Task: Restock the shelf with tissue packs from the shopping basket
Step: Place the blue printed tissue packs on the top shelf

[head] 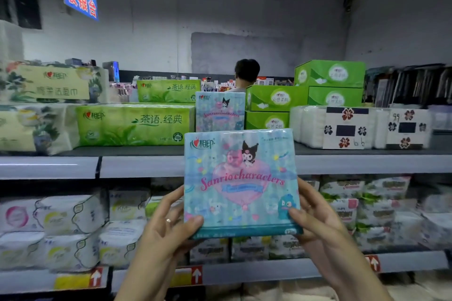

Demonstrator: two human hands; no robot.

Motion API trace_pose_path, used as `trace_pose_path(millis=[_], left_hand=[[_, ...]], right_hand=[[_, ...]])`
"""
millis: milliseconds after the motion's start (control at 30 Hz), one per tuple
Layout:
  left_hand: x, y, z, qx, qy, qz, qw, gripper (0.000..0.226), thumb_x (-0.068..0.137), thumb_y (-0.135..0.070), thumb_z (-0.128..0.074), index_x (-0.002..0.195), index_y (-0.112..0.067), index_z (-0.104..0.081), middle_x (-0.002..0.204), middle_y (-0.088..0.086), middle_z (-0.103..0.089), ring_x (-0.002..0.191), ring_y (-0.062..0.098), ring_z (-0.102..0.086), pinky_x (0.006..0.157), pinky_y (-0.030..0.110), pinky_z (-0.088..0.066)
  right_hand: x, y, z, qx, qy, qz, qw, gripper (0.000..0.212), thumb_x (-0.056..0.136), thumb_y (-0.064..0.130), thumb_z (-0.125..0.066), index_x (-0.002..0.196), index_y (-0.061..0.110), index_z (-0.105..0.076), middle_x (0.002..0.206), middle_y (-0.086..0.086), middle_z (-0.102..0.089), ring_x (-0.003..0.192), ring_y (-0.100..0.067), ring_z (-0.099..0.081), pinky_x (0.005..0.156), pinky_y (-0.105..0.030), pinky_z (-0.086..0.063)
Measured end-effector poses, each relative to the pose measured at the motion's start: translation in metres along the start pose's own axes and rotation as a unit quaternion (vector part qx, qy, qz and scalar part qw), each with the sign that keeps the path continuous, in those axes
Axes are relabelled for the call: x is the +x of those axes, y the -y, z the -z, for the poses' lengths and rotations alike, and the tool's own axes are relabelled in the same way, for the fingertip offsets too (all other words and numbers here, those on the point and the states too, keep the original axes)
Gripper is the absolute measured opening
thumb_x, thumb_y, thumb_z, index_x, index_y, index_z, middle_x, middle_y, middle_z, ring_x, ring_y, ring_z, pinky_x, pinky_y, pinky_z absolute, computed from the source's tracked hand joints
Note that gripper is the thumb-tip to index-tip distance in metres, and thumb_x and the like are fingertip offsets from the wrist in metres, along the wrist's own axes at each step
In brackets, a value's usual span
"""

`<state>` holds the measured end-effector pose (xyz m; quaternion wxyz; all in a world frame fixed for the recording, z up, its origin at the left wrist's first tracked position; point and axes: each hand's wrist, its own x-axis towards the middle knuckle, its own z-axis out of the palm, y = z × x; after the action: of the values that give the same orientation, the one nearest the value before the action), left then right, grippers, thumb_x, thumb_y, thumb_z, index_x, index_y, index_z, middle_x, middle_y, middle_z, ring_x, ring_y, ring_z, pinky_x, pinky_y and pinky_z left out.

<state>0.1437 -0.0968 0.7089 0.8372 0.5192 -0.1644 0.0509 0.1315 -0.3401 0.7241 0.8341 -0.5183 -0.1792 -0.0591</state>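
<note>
Shelf (146, 166) front: tissue pk (241, 183) upright

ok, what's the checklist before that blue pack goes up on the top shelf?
1. Left hand grips the blue pack, thumb on the lower front corner: ok.
2. Right hand grips the opposite side: ok.
3. Pack upright, print facing the camera: ok.
4. Matching pack already stands on the top shelf, between the green pack and the green boxes: ok.
5. Free room in front of the matching pack: cannot tell, the held pack hides that spot.
6. Packs left in the basket: cannot tell, not in view.
</note>
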Motion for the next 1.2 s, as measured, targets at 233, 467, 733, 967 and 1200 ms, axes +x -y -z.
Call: trace_pose_path(millis=[233, 467, 733, 967, 1200], left_hand=[[0.033, -0.004, -0.011, 0.037, 0.023, -0.024, 0.999, 0.087, 0.026, -0.04, -0.096, 0.105, -0.019, -0.067, 0.109, 0.014, -0.07, 0.09, 0.021, -0.071, 0.064, 0.025, -0.056], [0.084, -0.044, -0.004, 0.149, 0.043, -0.055, 0.986, 0.051, 0.059, -0.032, -0.088, 0.102, -0.022, -0.062, 0.106, 0.001, -0.073, 0.095, 0.016, -0.071, 0.067, 0.024, -0.056], [0.153, -0.067, -0.006, 0.235, 0.022, -0.113, 0.965, 0.041, 0.084, -0.008, -0.067, 0.123, -0.019, -0.059, 0.111, -0.003, -0.068, 0.101, 0.016, -0.067, 0.076, 0.023, -0.058], [0.207, -0.081, -0.023, 0.331, 0.01, -0.169, 0.928, 0.035, 0.087, -0.011, -0.067, 0.117, -0.027, -0.061, 0.109, 0.001, -0.069, 0.102, 0.018, -0.065, 0.076, 0.029, -0.057], [0.257, -0.096, -0.032, 0.479, 0.015, -0.215, 0.851, 0.015, 0.085, -0.014, -0.069, 0.099, -0.013, -0.073, 0.1, 0.003, -0.074, 0.087, 0.012, -0.067, 0.079, 0.021, -0.051]], right_hand=[[0.029, 0.009, 0.012, -0.024, -0.021, 0.025, 0.999, 0.089, 0.03, 0.031, -0.097, 0.113, 0.021, -0.067, 0.118, -0.006, -0.067, 0.1, -0.026, -0.069, 0.064, -0.029, -0.058], [0.078, 0.026, -0.005, -0.057, 0.002, 0.084, 0.995, 0.085, 0.036, 0.035, -0.095, 0.115, 0.021, -0.066, 0.117, -0.003, -0.068, 0.101, -0.022, -0.068, 0.067, -0.027, -0.057], [0.145, 0.044, -0.014, -0.116, 0.005, 0.12, 0.986, 0.084, 0.046, 0.037, -0.091, 0.122, 0.019, -0.061, 0.119, -0.002, -0.063, 0.102, -0.018, -0.067, 0.069, -0.028, -0.056], [0.197, 0.057, -0.005, -0.193, -0.027, 0.118, 0.974, 0.037, 0.085, 0.012, -0.064, 0.117, 0.029, -0.057, 0.116, 0.002, -0.064, 0.099, -0.016, -0.066, 0.075, -0.034, -0.057], [0.233, 0.075, 0.001, -0.225, -0.05, 0.138, 0.963, 0.036, 0.088, 0.002, -0.06, 0.116, 0.025, -0.055, 0.125, -0.005, -0.06, 0.099, -0.019, -0.063, 0.071, -0.032, -0.054]])
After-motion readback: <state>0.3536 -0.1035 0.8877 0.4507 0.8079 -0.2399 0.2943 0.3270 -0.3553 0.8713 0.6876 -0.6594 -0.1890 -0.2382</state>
